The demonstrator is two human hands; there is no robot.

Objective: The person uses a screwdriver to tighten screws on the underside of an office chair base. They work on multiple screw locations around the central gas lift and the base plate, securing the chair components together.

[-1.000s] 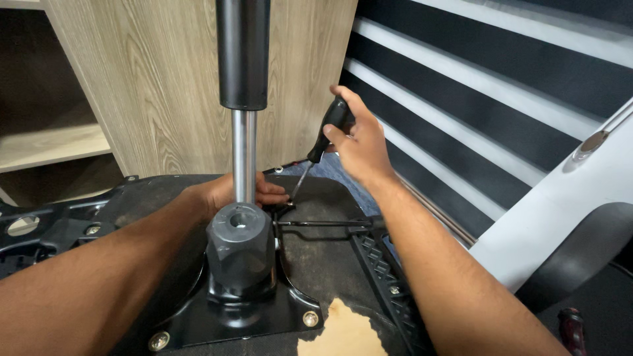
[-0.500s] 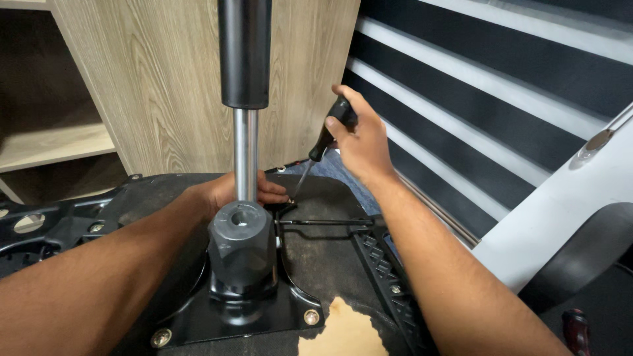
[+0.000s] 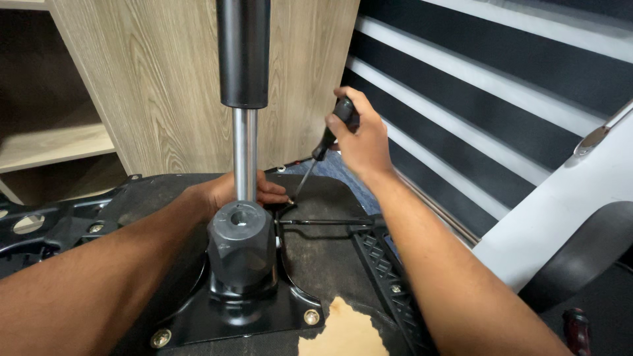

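An upturned black office chair seat base [image 3: 132, 198] fills the lower frame, its far edge just short of the wooden cabinet panel [image 3: 165, 86] behind. A gas lift cylinder [image 3: 244, 99] rises from the black mounting plate [image 3: 244, 310], crowding the middle. The left hand [image 3: 231, 191] rests flat behind the cylinder, fingers loosely extended at a screw. The right hand [image 3: 359, 142] is clenched around a black-handled screwdriver [image 3: 323, 145], its tip angled down beside the left fingertips. Open room lies to the right, toward the slatted wall [image 3: 475, 86].

Black chair underside [image 3: 165, 191], bolted metal plate [image 3: 277, 316], gas cylinder [image 3: 244, 158]
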